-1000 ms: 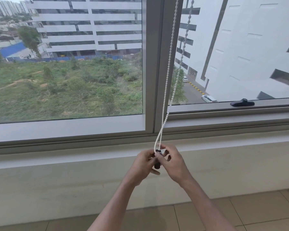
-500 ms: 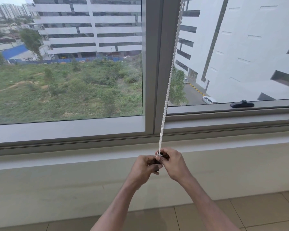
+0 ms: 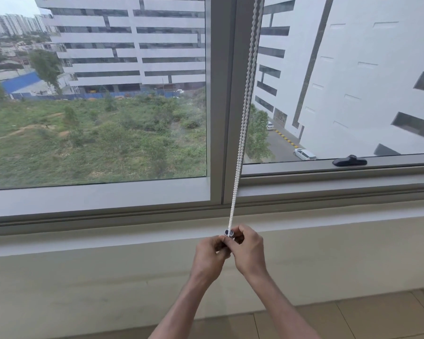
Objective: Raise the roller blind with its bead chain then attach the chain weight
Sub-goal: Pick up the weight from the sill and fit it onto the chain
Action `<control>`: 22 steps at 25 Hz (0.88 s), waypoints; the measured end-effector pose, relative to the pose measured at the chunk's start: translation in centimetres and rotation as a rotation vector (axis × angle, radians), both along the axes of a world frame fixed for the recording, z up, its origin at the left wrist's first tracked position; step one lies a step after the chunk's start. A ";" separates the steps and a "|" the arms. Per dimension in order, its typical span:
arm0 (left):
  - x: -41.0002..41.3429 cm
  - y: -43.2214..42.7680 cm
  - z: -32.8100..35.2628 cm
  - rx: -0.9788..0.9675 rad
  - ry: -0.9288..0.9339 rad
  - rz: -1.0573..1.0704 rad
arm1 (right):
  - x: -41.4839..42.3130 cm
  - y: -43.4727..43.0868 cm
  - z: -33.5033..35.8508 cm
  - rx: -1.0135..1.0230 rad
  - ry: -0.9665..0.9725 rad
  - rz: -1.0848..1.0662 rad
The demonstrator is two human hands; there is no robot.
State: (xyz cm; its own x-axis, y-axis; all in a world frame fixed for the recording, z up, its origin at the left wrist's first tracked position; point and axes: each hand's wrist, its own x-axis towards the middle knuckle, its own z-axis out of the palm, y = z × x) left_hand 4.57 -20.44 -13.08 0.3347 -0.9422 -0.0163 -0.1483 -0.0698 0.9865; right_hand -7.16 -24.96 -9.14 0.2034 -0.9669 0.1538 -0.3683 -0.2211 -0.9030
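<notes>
A white bead chain (image 3: 245, 111) hangs taut from above the frame's top, both strands close together, down in front of the grey window mullion (image 3: 227, 94). Its lower end runs into a small dark chain weight (image 3: 229, 233), whose top end shows between my fingers. My left hand (image 3: 209, 256) and my right hand (image 3: 249, 250) are both closed around the weight, fingertips meeting just below the window sill. The rest of the weight is hidden by my fingers. The roller blind itself is out of view above.
A black window handle (image 3: 349, 161) lies on the right sash's lower rail. Below the glass a pale ledge and wall (image 3: 108, 277) run across the view, with beige floor tiles (image 3: 365, 319) at the bottom right.
The two chain strands, spread into a loop a second ago, have drawn together into one taut line. My hands have closed tighter around the weight.
</notes>
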 end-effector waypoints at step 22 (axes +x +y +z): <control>0.6 0.3 3.9 -0.069 -0.215 0.144 | -0.8 -2.2 4.2 -0.117 0.075 0.289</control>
